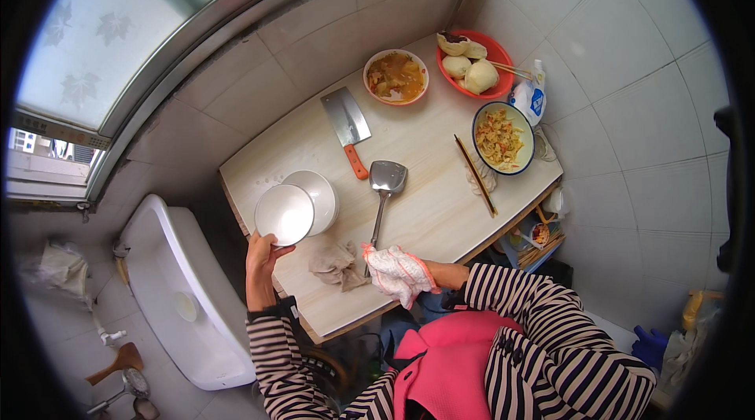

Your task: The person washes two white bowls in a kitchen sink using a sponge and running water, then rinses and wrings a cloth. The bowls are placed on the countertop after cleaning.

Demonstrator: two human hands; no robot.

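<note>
My left hand (268, 249) grips the near rim of a white bowl (283, 216), tilted above the left part of the table. Partly behind that bowl stand stacked white bowls (321, 202). A white cloth with pink edging (398, 272) covers my right hand, whose fingers are hidden in it; the wrist (445, 274) shows at its right. Between my hands lies a crumpled grey-brown cloth (336, 266). A metal wok spatula (388, 178) lies with its handle end by the white cloth. Farther back is a cleaver (348, 125) with an orange handle.
Along the back stand a bowl of soup (396, 78) and a red basket (506, 81) of steamed buns. Chopsticks (476, 175) lie beside a bowl of shredded food (503, 138) at right. A white sink (177, 278) is left of the table (424, 213); tiled walls border the back and right.
</note>
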